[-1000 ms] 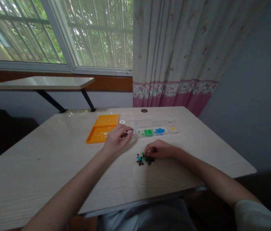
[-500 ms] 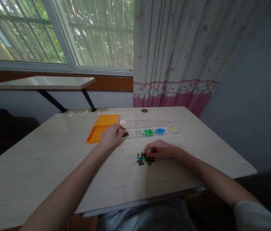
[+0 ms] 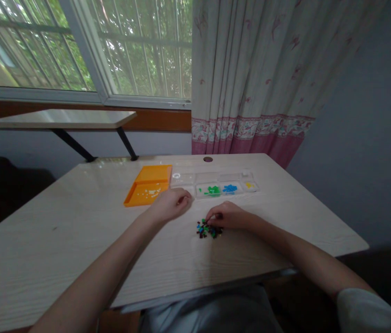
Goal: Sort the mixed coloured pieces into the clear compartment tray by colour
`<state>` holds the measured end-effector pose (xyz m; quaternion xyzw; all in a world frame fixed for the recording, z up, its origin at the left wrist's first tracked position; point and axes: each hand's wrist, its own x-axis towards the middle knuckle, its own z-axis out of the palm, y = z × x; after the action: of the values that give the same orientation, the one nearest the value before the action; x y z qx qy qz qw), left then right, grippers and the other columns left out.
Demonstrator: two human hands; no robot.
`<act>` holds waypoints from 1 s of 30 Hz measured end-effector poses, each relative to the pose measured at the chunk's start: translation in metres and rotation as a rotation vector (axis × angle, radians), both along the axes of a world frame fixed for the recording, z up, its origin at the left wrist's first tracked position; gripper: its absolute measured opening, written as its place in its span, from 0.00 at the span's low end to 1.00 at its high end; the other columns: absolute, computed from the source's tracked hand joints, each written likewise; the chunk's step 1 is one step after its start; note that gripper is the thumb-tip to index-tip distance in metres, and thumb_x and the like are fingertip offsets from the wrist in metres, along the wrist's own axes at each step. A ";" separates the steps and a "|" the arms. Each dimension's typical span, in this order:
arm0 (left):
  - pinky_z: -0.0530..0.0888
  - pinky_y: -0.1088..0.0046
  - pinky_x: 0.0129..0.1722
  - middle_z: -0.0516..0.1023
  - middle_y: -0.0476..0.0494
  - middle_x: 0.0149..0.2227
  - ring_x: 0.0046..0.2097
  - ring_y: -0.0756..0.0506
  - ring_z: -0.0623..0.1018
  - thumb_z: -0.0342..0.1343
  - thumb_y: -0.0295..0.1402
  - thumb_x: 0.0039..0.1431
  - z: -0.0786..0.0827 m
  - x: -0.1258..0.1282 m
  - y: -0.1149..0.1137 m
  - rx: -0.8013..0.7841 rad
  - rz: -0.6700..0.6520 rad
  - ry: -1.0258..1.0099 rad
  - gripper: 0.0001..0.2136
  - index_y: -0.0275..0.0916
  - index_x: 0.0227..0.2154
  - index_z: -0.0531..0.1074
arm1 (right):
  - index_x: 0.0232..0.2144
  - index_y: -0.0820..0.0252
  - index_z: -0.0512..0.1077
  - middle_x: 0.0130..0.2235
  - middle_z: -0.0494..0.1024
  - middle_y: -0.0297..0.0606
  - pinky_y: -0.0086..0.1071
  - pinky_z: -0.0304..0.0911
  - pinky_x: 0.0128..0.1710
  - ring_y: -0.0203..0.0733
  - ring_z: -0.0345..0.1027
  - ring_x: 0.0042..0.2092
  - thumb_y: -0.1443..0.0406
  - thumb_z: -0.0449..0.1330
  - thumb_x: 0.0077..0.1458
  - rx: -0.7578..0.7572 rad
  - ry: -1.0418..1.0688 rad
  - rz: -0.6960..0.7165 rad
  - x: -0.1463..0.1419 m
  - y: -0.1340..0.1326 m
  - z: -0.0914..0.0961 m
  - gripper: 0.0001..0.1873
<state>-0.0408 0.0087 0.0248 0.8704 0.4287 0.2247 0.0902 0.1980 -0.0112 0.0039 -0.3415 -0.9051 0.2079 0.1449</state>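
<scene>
A small pile of mixed tiny pieces (image 3: 204,230), mostly dark brown with some green and blue, lies on the table in front of me. My right hand (image 3: 229,215) rests at its right edge, thumb and fingertips pinched together over the pieces; what they grip is too small to make out. My left hand (image 3: 172,203) is above the table just before the left end of a clear plastic box (image 3: 195,197), fingers curled in, their contents hidden. In the box, green pieces (image 3: 212,190), blue pieces (image 3: 230,188) and yellow pieces (image 3: 249,185) sit in separate compartments. My left hand partly covers the leftmost compartment.
An open orange case (image 3: 154,173) with white pieces (image 3: 152,193) lies left of the clear box. A raised shelf (image 3: 64,119) on black legs stands at the table's back left. A dark round disc (image 3: 208,159) is near the back edge. A curtain (image 3: 251,92) hangs behind.
My left hand has drawn back from the leftmost compartment, toward me and to the right, uncovering more white pieces in the orange case. My right hand has shifted only slightly at the pile.
</scene>
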 end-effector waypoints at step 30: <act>0.57 0.82 0.20 0.64 0.53 0.17 0.20 0.56 0.61 0.53 0.33 0.49 -0.007 0.035 -0.023 -0.116 -0.114 -0.277 0.08 0.36 0.30 0.74 | 0.30 0.58 0.74 0.15 0.66 0.28 0.23 0.50 0.23 0.29 0.58 0.19 0.56 0.54 0.52 0.472 0.214 -0.155 -0.001 0.003 -0.008 0.14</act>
<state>-0.0057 -0.0147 0.0181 0.8472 0.3744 0.3121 0.2112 0.1974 -0.0077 -0.0038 -0.3426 -0.8792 0.0144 0.3309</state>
